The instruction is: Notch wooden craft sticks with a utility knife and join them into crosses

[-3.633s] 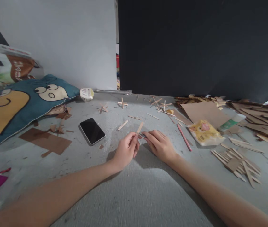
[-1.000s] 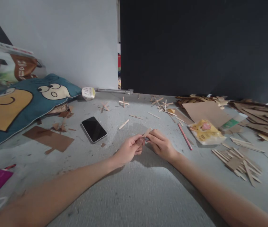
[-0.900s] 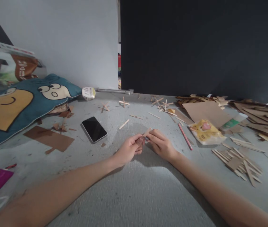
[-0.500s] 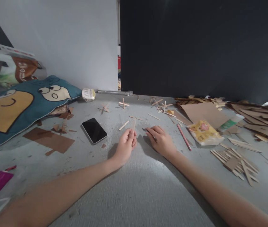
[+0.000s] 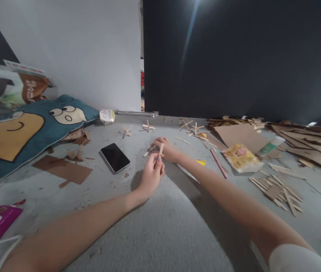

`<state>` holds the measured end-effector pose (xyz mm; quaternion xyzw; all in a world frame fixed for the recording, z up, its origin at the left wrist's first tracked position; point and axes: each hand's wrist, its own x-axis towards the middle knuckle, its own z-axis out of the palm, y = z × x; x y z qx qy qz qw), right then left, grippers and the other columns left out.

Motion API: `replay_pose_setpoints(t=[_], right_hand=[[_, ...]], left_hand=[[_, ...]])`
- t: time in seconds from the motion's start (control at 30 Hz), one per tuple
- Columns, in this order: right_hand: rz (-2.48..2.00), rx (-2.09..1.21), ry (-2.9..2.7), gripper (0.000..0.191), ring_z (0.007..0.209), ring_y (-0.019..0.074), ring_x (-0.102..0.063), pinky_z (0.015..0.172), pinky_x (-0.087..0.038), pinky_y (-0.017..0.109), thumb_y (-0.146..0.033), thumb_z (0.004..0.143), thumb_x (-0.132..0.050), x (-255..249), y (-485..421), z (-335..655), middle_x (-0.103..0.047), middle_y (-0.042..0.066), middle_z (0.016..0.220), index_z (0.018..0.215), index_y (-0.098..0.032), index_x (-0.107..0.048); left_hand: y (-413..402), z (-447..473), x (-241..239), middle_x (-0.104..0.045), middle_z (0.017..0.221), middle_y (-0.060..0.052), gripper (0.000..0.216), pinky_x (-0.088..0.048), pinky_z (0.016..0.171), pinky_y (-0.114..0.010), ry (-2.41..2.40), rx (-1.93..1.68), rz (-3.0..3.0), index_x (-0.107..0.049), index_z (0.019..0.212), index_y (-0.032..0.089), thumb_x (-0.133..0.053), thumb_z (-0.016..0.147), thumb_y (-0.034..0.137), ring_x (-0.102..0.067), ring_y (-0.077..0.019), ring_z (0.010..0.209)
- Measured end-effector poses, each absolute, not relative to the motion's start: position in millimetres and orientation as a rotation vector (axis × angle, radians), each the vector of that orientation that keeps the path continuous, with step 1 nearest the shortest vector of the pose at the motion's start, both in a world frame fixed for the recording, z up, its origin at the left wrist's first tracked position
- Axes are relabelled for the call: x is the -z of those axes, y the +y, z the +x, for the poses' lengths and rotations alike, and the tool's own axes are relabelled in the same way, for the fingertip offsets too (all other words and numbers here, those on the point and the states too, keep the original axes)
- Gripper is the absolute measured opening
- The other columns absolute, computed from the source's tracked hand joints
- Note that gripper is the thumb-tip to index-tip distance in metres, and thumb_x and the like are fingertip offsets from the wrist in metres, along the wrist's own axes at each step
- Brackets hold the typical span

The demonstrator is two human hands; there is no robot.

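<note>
My left hand [image 5: 152, 172] pinches a flat wooden craft stick [image 5: 161, 150], which points up and away from me between thumb and fingers. Just beyond it, my right hand [image 5: 166, 149] reaches across to the left with curled fingers. Its fingertips are at the far end of another craft stick [image 5: 148, 152] low over the table; the exact contact is partly hidden. A small yellow object [image 5: 200, 162] shows behind my right forearm, mostly covered by it. Farther back stand small crossed-stick pieces [image 5: 148, 127], [image 5: 126, 131].
A phone [image 5: 115, 157] and brown cardboard [image 5: 64, 169] lie left, beside a blue cushion [image 5: 50, 128]. To the right are a red pencil [image 5: 218, 163], a yellow packet [image 5: 241, 158], a green-white tube [image 5: 270, 146] and loose sticks [image 5: 276, 192]. Dark panel [image 5: 234, 56] behind.
My right hand has moved left and away, past my left hand, and no longer holds the thin pointed tool. The yellow object now shows by my right forearm. My left hand keeps its stick.
</note>
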<state>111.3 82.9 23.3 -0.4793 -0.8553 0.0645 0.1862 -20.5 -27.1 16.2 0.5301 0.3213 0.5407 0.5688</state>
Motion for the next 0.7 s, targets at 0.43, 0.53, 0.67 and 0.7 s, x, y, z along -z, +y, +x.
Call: replay_pose_setpoints(t=[0.43, 0.53, 0.67, 0.7], right_hand=[[-1.563, -0.283, -2.039, 0.025, 0.078, 0.0203, -0.063, 0.075, -0.047, 0.033, -0.03, 0.103, -0.039, -23, 42, 135, -0.071, 0.009, 0.088, 0.102, -0.018, -0.061], [-1.371, -0.412, -1.673, 0.031, 0.055, 0.0152, -0.054, 0.057, -0.043, 0.026, -0.045, 0.103, -0.043, -18, 17, 155, -0.062, -0.002, 0.064, 0.1, -0.019, -0.058], [-1.283, -0.317, -1.484, 0.036, 0.056, 0.0149, -0.054, 0.056, -0.042, 0.026, -0.048, 0.101, -0.047, -8, -4, 161, -0.06, -0.001, 0.064, 0.097, -0.018, -0.068], [-1.271, -0.302, -1.501, 0.037, 0.059, 0.0156, -0.056, 0.058, -0.043, 0.027, -0.046, 0.101, -0.046, -6, -7, 160, -0.061, 0.0, 0.067, 0.101, -0.018, -0.07]], left_hand=[[-29, -20, -18, -0.046, 0.056, 0.008, 0.038, -0.027, 0.044, -0.022, 0.863, -1.194, 1.258, -0.053, 0.101, 0.019, -0.055, 0.094, 0.056, -0.037, -0.0092, 0.044], [-31, -21, -22, -0.045, 0.055, 0.007, 0.038, -0.024, 0.044, -0.023, 0.867, -1.14, 1.283, -0.059, 0.1, 0.017, -0.056, 0.093, 0.054, -0.036, -0.0095, 0.045], [-33, -23, -25, -0.044, 0.055, 0.007, 0.042, -0.023, 0.044, -0.023, 0.856, -1.072, 1.313, -0.064, 0.103, 0.015, -0.056, 0.093, 0.055, -0.035, -0.0094, 0.045], [-33, -23, -26, -0.044, 0.055, 0.007, 0.042, -0.024, 0.044, -0.023, 0.853, -1.052, 1.321, -0.065, 0.104, 0.015, -0.056, 0.093, 0.055, -0.035, -0.0094, 0.045]])
